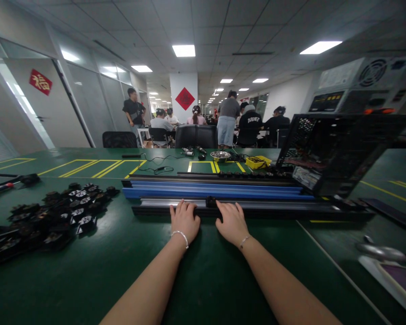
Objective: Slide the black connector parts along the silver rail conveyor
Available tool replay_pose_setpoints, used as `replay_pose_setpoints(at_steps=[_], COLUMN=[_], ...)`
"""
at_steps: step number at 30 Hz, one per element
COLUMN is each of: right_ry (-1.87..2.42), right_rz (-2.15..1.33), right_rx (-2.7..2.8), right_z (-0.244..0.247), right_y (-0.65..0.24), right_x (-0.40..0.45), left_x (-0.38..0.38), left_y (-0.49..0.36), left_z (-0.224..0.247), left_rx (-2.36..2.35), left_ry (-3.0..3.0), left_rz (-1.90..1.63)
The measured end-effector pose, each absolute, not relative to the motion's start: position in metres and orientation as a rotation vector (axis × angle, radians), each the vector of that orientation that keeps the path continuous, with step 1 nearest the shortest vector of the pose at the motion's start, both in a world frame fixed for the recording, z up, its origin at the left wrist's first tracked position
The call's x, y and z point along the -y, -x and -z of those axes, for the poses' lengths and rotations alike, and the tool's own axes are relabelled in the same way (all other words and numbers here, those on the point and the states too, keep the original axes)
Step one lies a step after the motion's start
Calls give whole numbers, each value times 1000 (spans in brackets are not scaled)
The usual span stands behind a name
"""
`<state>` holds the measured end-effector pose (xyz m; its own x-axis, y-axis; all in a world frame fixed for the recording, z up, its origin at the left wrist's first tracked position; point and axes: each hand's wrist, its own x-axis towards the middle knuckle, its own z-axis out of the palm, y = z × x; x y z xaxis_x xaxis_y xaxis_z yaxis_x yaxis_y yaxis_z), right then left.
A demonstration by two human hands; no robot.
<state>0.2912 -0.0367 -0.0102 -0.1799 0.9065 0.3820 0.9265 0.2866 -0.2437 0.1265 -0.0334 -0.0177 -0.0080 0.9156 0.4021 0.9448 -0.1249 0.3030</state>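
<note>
My left hand (185, 221) lies palm down with its fingers apart, the fingertips at the front edge of a long silver and black rail (277, 206). My right hand (232, 221) rests on the same rail to the right, fingers spread and nothing held. Between the two hands a small black part (210, 201) sits on the rail, close to my right index fingertip. Behind the rail lies a long blue bar (223, 190), parallel to it. A bracelet circles each wrist.
Many black parts (84, 223) lie heaped at the left. An open computer case (338, 144) stands at the right. Further back are a metal bowl (219, 155), a yellow tray (258, 162) and cables. Several people are beyond the green table (122, 280).
</note>
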Motion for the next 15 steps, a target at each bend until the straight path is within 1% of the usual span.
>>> replay_pose_setpoints(at_steps=[12,15], right_ry=[1684,1697], right_rz=[110,126], right_rx=[2205,2214], right_z=[9,8], right_y=[-289,-288], right_x=[38,39], left_x=[38,41], left_y=[-133,-137], left_z=[10,11], left_rx=[2091,2025], left_ry=[2159,2213], left_rz=[820,833])
